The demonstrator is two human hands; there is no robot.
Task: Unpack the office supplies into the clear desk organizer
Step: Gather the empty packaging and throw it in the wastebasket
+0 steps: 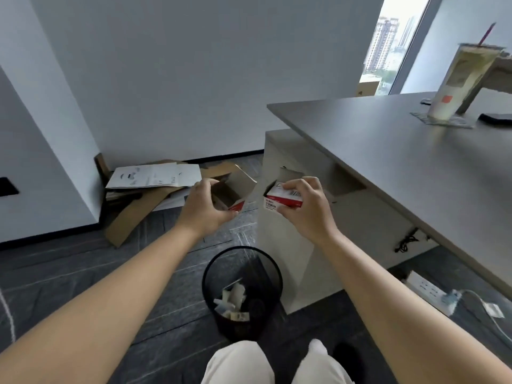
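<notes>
Black mesh wastebasket (pixel 242 289) on floor just left of grey desk (pixel 388 151); flattened brown cardboard (pixel 133 212) behind, by wall; tall plastic drink cup (pixel 460 81) near desk's far edge.

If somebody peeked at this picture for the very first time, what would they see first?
Probably the two bare arms reaching out, with the left hand holding an open, empty-looking small box and the right hand holding a red and white box, both up in the air. Right below them a black mesh wastebasket stands on the floor with paper scraps inside. Far right, a tall drink cup with a straw sits on the grey desk.
</notes>
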